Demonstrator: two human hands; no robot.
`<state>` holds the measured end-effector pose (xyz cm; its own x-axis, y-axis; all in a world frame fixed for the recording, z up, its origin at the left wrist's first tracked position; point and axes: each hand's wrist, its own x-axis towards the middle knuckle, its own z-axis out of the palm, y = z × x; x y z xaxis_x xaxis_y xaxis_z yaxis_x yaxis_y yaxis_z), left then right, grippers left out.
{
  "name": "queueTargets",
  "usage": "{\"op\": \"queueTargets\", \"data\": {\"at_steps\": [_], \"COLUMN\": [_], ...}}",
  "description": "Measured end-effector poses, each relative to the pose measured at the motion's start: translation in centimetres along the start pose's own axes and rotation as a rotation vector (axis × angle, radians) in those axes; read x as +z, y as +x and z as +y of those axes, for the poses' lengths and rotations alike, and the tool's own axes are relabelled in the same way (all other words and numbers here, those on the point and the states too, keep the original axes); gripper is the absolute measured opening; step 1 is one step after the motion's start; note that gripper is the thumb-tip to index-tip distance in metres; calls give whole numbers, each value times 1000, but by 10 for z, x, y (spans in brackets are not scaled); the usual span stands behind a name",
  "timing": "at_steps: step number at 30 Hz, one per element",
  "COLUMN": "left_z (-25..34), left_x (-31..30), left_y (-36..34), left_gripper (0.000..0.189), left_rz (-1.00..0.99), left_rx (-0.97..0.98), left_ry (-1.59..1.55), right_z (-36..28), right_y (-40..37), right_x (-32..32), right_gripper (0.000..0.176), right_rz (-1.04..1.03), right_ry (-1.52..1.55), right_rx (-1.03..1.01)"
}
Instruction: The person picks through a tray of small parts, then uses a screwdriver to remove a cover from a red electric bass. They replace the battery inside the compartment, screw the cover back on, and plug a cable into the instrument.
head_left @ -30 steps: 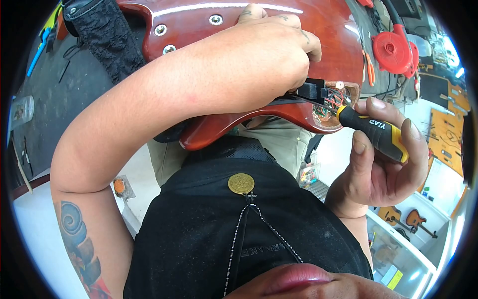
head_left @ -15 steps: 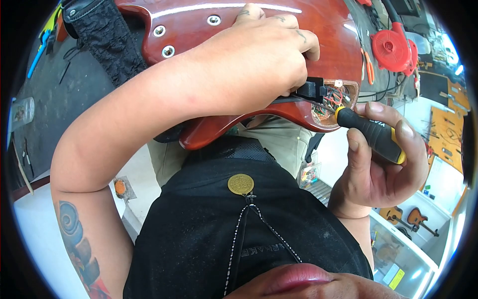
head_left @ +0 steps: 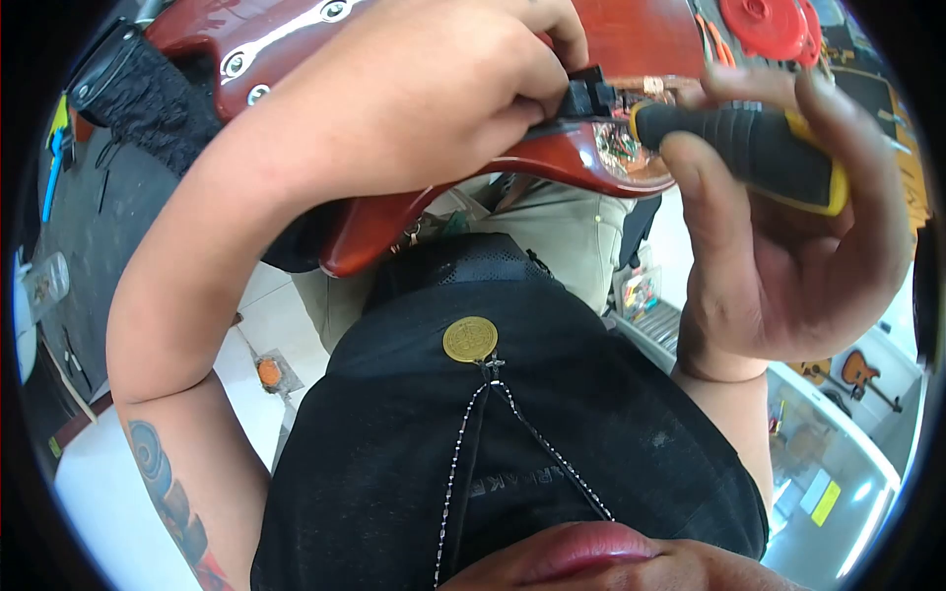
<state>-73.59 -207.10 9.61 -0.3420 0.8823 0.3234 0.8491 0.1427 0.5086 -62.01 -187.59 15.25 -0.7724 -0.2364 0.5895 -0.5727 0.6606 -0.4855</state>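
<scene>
A glossy reddish-brown electric guitar or bass body [head_left: 645, 39] lies across the top of the view, partly over my lap. An open cavity [head_left: 636, 158] near its edge shows thin coloured wires. At that cavity my left hand [head_left: 483, 84] is closed, its thumb and fingers against a small black plastic box [head_left: 588, 94] whose far part they hide. My right hand [head_left: 798, 266] grips a black and yellow screwdriver [head_left: 744, 148] between thumb and fingers. The screwdriver's shaft points left toward the black box; its tip is hidden.
A black textured strap [head_left: 163, 108] lies at the upper left on the dark bench [head_left: 84, 227]. Beyond the guitar sit a red round tool [head_left: 764, 25] and orange-handled pliers [head_left: 719, 39]. A glass display case [head_left: 828, 473] stands at the lower right.
The guitar and my left hand appear higher and further left in view. My right hand and the screwdriver look larger and higher, with the handle lying closer to level.
</scene>
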Motion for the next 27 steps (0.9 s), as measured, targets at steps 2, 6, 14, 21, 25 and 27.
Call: {"op": "queueTargets", "data": {"at_steps": [2, 6, 14, 21, 25, 27], "left_z": [-10, -17, -19, -22, -19, -19], "left_x": [1, 4, 9, 26, 29, 26], "left_y": [-2, 1, 1, 8, 10, 9], "left_gripper": [11, 11, 13, 13, 21, 24], "left_rz": [-13, 68, 281, 251, 291, 311], "left_rx": [4, 54, 337, 239, 281, 289], "left_ry": [63, -279, -386, -371, -264, -257], "right_z": [1, -1, 0, 1, -3, -8], "right_y": [1, 5, -1, 3, 13, 22], "right_x": [3, -2, 4, 1, -7, -19], "right_gripper": [62, 64, 60, 57, 54, 51], "right_rz": [62, 33, 46, 61, 0, -140], "right_ry": [44, 54, -8, 20, -72, -30], "right_rx": [4, 41, -9, -17, -61, 3]}}
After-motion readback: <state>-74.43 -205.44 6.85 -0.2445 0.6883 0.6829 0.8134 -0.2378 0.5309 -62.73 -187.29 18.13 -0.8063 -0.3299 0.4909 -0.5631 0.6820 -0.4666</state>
